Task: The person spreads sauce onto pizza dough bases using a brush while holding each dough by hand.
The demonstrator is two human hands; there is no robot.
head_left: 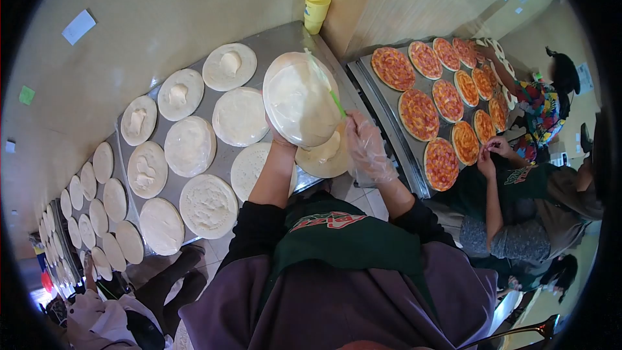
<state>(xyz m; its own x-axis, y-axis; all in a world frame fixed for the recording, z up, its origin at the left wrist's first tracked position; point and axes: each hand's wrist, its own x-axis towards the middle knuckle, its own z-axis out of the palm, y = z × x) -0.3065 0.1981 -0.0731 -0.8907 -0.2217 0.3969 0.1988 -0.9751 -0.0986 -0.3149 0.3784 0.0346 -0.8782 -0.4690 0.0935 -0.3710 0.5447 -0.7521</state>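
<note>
My left hand holds up a round pizza base from its near edge, above the metal table. Most of that hand's fingers are hidden beneath the base. A smooth, shiny white spread covers much of its top. My right hand, in a clear plastic glove, grips a green-handled spatula whose pale blade lies along the right part of the base. Below my hands rests another pizza base with a lump of white spread, partly hidden. A dimpled pizza base lies left of my left forearm.
The metal table carries several bases, some coated, some with lumps of spread. A yellow cup stands at its far corner. On the right, a tray holds pizzas with red topping. People stand right and lower left.
</note>
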